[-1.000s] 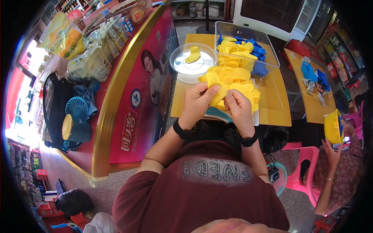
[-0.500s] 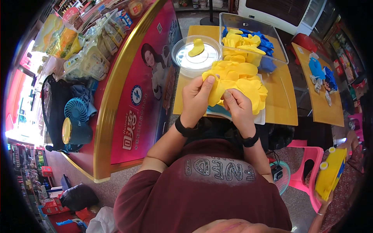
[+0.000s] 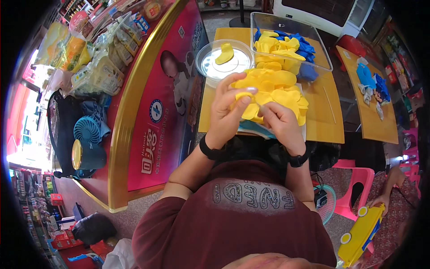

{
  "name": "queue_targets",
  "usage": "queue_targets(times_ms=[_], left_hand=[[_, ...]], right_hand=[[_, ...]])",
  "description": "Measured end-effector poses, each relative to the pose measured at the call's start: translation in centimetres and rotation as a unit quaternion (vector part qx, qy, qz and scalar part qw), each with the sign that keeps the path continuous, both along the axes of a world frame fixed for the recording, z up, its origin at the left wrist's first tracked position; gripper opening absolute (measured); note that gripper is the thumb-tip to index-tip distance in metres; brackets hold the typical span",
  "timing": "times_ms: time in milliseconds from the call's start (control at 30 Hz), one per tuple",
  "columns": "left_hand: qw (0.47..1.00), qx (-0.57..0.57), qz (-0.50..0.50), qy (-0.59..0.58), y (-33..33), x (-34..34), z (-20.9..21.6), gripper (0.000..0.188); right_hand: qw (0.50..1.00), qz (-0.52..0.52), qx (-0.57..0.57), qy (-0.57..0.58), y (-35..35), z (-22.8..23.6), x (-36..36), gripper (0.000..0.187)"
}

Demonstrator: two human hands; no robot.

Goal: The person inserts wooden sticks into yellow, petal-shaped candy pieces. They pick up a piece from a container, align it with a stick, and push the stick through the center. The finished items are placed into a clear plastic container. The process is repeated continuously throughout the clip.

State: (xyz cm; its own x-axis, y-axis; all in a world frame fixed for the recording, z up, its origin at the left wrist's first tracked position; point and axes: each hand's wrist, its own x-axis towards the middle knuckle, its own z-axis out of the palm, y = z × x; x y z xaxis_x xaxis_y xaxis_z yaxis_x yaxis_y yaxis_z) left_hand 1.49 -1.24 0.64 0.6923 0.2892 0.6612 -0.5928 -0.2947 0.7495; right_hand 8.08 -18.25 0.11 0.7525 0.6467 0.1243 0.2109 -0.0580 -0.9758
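Observation:
Above the near edge of the table, my left hand (image 3: 229,110) holds a small soft yellow piece (image 3: 244,95), curled between thumb and fingers. My right hand (image 3: 284,126) is closed beside it, thumb and forefinger pinched at the piece's lower right side; the exact grip is partly hidden. Just beyond my hands lies a heap of flat, rounded yellow pieces (image 3: 284,96). A round clear tub (image 3: 206,75) stands to the far left, with one sock-shaped yellow piece (image 3: 225,54) in it. Behind the heap is a clear rectangular bin (image 3: 320,63) with yellow and blue pieces.
A thin stick (image 3: 329,104) lies on the table's right side. A pink-fronted counter (image 3: 148,121) rises close on my left. To the right are a pink chair (image 3: 354,184) and another person's hand (image 3: 380,201) with a yellow toy car (image 3: 362,235).
The yellow piece, spread between both hands before, is now curled in my left fingers. My right hand has shifted slightly right and down. The other person's toy car has moved lower.

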Motion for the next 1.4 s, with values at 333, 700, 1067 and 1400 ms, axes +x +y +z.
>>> queue_targets(times_ms=[333, 700, 1067, 1400], left_hand=[[0.968, -0.241, -0.038, 0.057, -1.4, 0.2, -0.3, 0.038], [0.895, -0.375, -0.147, 0.189, 0.0, 0.2, 0.5, 0.034], [0.955, -0.295, -0.010, 0.029, 0.7, 0.1, 0.3, 0.023], [0.974, -0.215, 0.064, -0.014, 1.4, 0.1, -0.1, 0.020]], right_hand=[[0.997, -0.035, 0.024, -0.064, 0.4, 0.7, -0.5, 0.017], [0.991, -0.066, 0.028, -0.112, 0.2, 1.3, -0.8, 0.015], [0.991, -0.051, 0.011, -0.125, 0.2, 1.2, -0.8, 0.017], [0.995, -0.061, 0.003, -0.078, 0.0, 1.9, -1.2, 0.017]])
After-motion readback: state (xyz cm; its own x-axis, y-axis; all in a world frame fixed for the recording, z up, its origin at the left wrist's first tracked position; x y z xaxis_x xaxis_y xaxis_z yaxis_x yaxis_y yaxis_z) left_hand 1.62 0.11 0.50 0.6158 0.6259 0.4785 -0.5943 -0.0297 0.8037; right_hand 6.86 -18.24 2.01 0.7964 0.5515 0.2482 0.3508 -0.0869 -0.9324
